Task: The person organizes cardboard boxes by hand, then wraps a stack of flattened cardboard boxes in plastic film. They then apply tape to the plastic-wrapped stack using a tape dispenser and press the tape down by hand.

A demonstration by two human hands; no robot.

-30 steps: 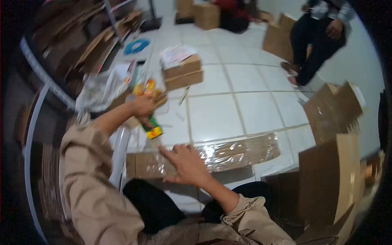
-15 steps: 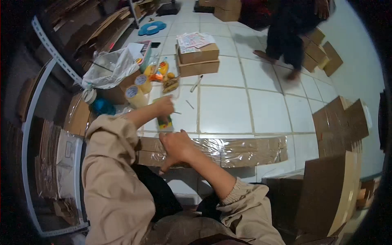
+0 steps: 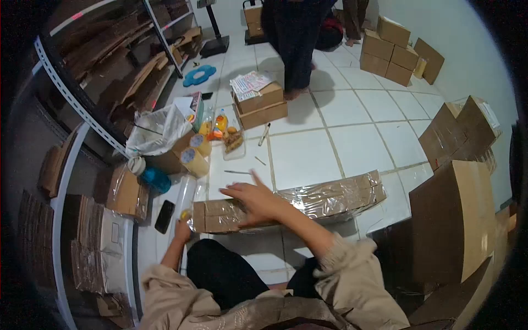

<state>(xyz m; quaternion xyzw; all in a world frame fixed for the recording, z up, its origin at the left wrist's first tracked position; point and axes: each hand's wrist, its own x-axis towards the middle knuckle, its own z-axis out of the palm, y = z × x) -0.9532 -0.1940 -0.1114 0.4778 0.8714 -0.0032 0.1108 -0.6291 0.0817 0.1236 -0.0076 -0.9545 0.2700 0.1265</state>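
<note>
A long cardboard box (image 3: 330,197) wrapped in shiny clear tape lies across the floor in front of my knees. My right hand (image 3: 257,202) rests over its left part, fingers spread. At the box's left end, my left hand (image 3: 182,230) is closed around a small yellow object (image 3: 185,214), mostly hidden, whose kind I cannot make out. Beside that hand lies a black phone (image 3: 164,216). A strip of clear plastic (image 3: 186,192) sits just beyond it. Past the box are a thin metal-looking stick (image 3: 237,172) and a marker-like pen (image 3: 264,135).
Tape rolls (image 3: 194,161), a blue bottle (image 3: 149,175) and a lined bin (image 3: 159,135) stand left, beside shelving (image 3: 82,104). Stacked boxes with papers (image 3: 261,113) stand ahead. Large cartons (image 3: 440,220) are on the right. Another person's legs (image 3: 294,49) are at the back.
My left hand has moved back from beyond the box to its left end, and the green-and-yellow object has left its spot. The view has shifted; the other person has moved left.
</note>
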